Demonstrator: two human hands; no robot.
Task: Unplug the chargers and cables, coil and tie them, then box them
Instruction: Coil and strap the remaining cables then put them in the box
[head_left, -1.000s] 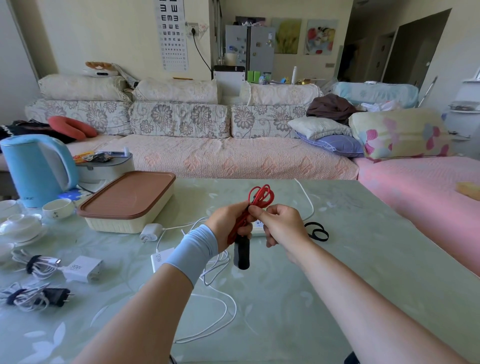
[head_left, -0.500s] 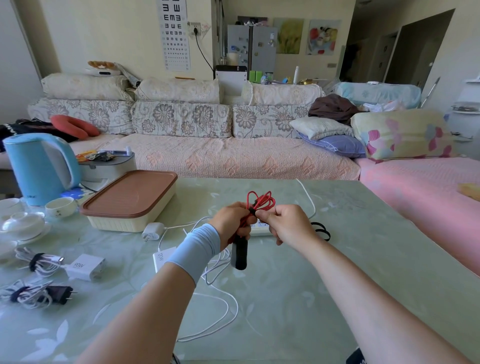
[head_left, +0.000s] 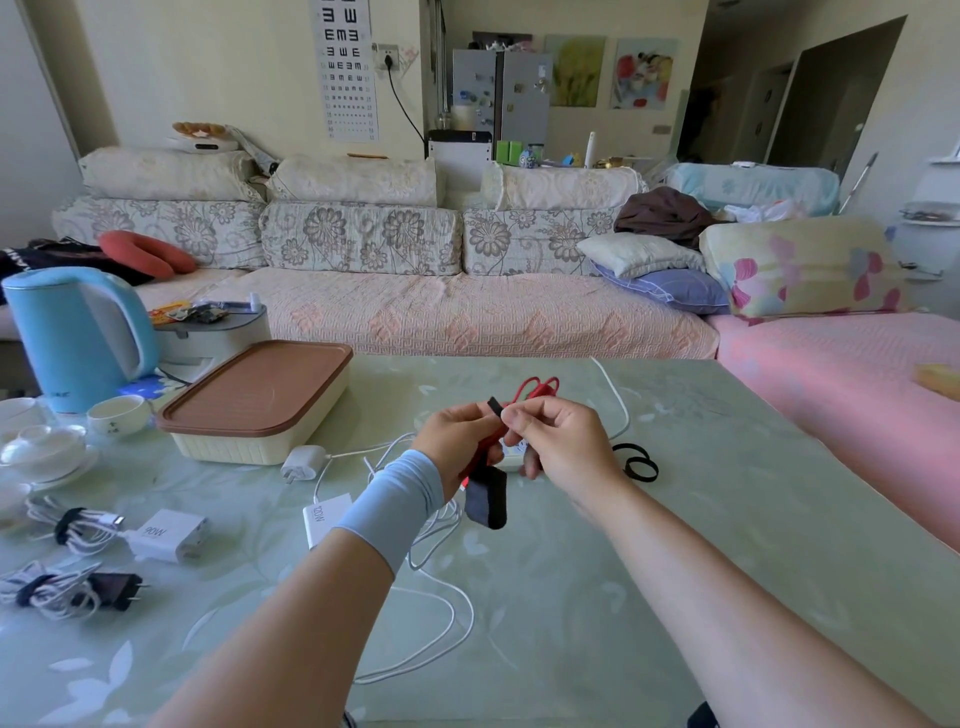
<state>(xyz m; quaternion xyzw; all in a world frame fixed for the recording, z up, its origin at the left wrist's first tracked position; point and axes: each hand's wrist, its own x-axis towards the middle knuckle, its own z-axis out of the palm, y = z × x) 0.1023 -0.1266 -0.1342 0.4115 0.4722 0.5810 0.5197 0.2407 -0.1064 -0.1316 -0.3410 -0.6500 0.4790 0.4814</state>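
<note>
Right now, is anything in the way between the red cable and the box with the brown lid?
Yes. The brown lid sits on the box and covers it. The red cable is held in the air by the left hand and right hand, above the white charger lying between.

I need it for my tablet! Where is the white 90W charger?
In the head view, the 90W charger lies on the left of the table, just right of a tied white cable, with a black plug nearer the person.
</note>
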